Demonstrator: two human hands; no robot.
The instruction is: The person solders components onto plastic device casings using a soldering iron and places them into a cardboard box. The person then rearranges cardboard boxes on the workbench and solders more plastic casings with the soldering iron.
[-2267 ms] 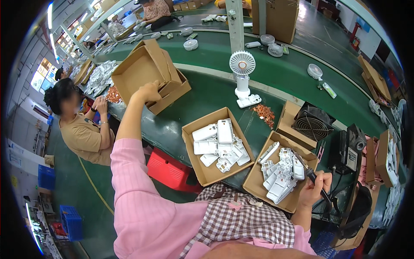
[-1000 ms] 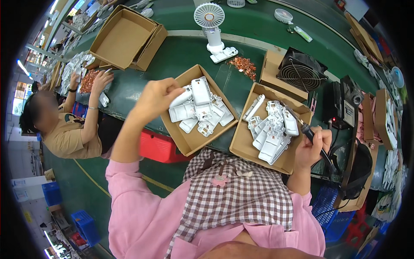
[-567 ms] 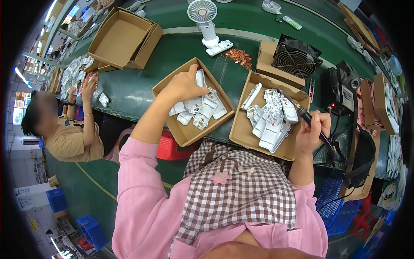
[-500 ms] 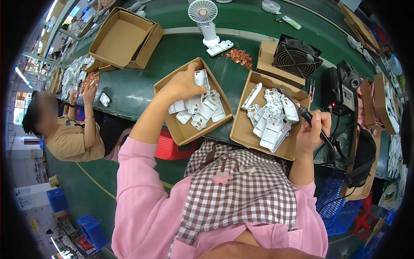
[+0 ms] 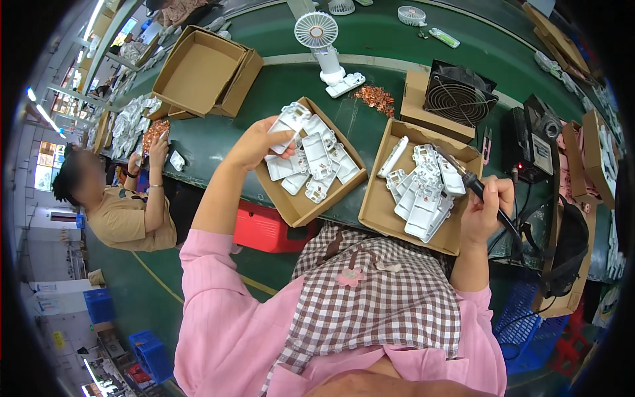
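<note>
My left hand pinches a white plastic casing part above the left edge of a cardboard box. Inside that box lie several similar white casing parts, some showing small copper-coloured pieces. My right hand is wrapped round the black handle of a soldering iron. Its metal tip points up and left over a second cardboard box, which holds a pile of white casings with copper-coloured bits on them.
Behind the boxes are a white handheld fan, a heap of copper-coloured pieces and a black square fan. A black soldering station and tweezers stand right. Stacked boxes and a co-worker are left.
My left hand has drawn back left from among the parts and now holds one casing up at the box edge. The right hand still holds the soldering iron. The whole view has shifted slightly.
</note>
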